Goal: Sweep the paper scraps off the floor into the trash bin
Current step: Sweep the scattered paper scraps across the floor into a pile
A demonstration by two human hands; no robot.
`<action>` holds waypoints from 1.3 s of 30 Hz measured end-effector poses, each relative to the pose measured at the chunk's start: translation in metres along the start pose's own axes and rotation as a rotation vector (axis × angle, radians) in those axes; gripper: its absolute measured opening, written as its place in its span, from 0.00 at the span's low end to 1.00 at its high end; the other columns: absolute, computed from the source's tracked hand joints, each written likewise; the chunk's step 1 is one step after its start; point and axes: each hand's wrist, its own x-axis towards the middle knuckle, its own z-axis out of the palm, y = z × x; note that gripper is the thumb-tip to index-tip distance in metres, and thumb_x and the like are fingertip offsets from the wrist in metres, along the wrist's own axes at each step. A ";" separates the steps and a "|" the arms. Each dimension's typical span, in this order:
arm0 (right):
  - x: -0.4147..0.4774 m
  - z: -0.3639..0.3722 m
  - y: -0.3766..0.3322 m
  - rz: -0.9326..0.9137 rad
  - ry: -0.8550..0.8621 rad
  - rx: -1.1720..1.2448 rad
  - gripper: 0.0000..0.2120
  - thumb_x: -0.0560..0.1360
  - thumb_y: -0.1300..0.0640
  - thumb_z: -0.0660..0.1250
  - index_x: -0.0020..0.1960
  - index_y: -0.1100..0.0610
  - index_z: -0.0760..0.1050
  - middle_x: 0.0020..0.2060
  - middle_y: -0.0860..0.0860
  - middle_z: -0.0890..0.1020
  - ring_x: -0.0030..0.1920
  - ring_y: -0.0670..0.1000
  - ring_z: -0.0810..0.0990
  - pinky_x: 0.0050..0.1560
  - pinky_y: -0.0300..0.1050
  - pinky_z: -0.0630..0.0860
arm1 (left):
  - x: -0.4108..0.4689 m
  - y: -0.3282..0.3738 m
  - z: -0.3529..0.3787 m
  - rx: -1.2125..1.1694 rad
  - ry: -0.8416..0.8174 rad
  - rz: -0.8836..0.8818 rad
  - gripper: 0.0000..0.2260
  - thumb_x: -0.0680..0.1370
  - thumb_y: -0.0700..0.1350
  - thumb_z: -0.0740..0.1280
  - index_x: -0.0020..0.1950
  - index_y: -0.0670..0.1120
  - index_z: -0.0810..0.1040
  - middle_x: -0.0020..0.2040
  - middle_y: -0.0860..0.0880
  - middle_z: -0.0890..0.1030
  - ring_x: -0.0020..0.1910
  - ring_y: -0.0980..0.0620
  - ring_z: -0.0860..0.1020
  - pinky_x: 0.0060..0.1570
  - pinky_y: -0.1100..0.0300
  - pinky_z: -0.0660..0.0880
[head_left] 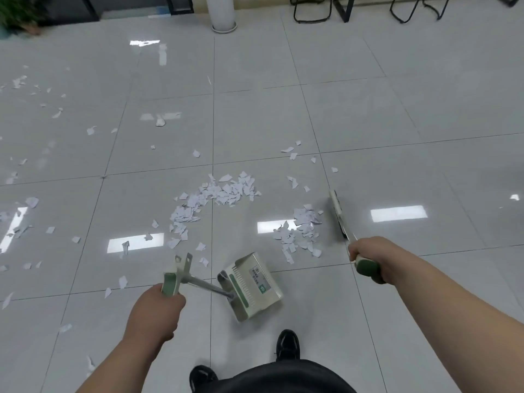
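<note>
Fingers point(173, 303) curled: left hand point(154, 314) round dustpan handle point(204, 286), right hand point(368, 255) round broom point(337, 212); dustpan point(255, 282) interior hidden, paper scraps point(215, 191) on floor point(397, 123)

Glossy grey tiled floor point(397, 109), white pillar point(222, 12), black chair legs point(312, 9)

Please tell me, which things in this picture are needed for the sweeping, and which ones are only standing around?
Needed for the job:
- broom, held in the right hand
- dustpan, held in the left hand
- paper scraps

Only standing around:
- plant
- white column
- black metal legs

No trash bin is in view.
</note>
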 end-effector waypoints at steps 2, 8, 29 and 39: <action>0.012 0.002 -0.002 0.010 0.003 -0.036 0.06 0.66 0.65 0.67 0.41 0.59 0.74 0.36 0.57 0.72 0.33 0.55 0.67 0.31 0.38 0.64 | 0.000 -0.001 0.001 -0.015 -0.010 -0.006 0.07 0.71 0.35 0.60 0.39 0.45 0.64 0.33 0.46 0.63 0.31 0.48 0.60 0.30 0.56 0.60; -0.001 0.062 -0.012 0.002 -0.109 -0.197 0.05 0.69 0.67 0.66 0.42 0.60 0.71 0.36 0.56 0.71 0.34 0.54 0.66 0.31 0.40 0.62 | 0.002 -0.012 -0.017 -0.092 -0.024 -0.045 0.08 0.72 0.33 0.60 0.40 0.45 0.65 0.35 0.45 0.63 0.30 0.49 0.59 0.28 0.59 0.57; -0.109 0.260 -0.074 -0.006 -0.227 0.019 0.13 0.69 0.65 0.68 0.54 0.62 0.76 0.32 0.59 0.79 0.24 0.51 0.71 0.27 0.37 0.65 | 0.073 -0.120 -0.149 -0.099 -0.046 -0.060 0.07 0.71 0.35 0.61 0.38 0.45 0.65 0.29 0.47 0.65 0.28 0.48 0.61 0.27 0.59 0.61; -0.088 0.240 -0.009 0.091 0.070 -0.101 0.14 0.65 0.65 0.68 0.50 0.64 0.78 0.38 0.61 0.79 0.34 0.56 0.73 0.32 0.37 0.68 | 0.101 -0.153 -0.183 -0.001 -0.057 -0.003 0.06 0.71 0.37 0.62 0.37 0.44 0.66 0.29 0.46 0.68 0.28 0.46 0.66 0.30 0.57 0.66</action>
